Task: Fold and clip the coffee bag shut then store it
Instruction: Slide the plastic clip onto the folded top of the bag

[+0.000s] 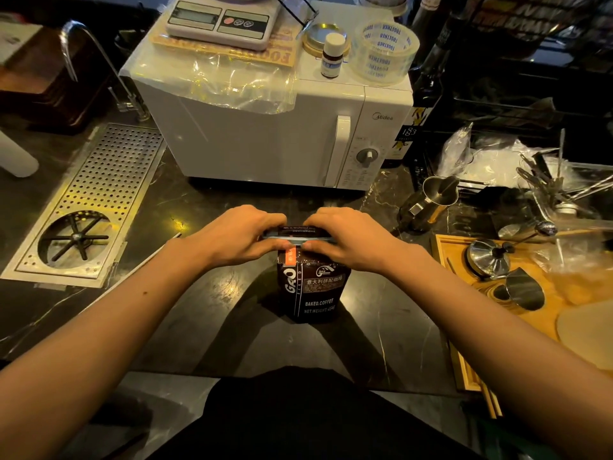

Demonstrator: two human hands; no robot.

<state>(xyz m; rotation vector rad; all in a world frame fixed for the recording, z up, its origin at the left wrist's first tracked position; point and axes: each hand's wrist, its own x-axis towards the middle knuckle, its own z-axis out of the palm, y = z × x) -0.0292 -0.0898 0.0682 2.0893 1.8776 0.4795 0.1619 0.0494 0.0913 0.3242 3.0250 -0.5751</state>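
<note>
Where the coffee bag (311, 287) folds, both hands' fingers (262, 242) closed on its top.

The dark coffee bag (313, 287) has a smooth, slightly shiny printed film skin. It stands on a glossy black marble-look counter (205, 313) with pale veins. The perforated metal drip tray (109, 180) looks brushed and dull-shining. The white microwave oven (265, 141) has a smooth satin shell, with crinkled clear plastic sheet (212, 81) on top. The clear tape roll (384, 51) is glossy; the pale wooden tray (461, 327) looks matt; the small steel pitcher (438, 194) is polished
</note>
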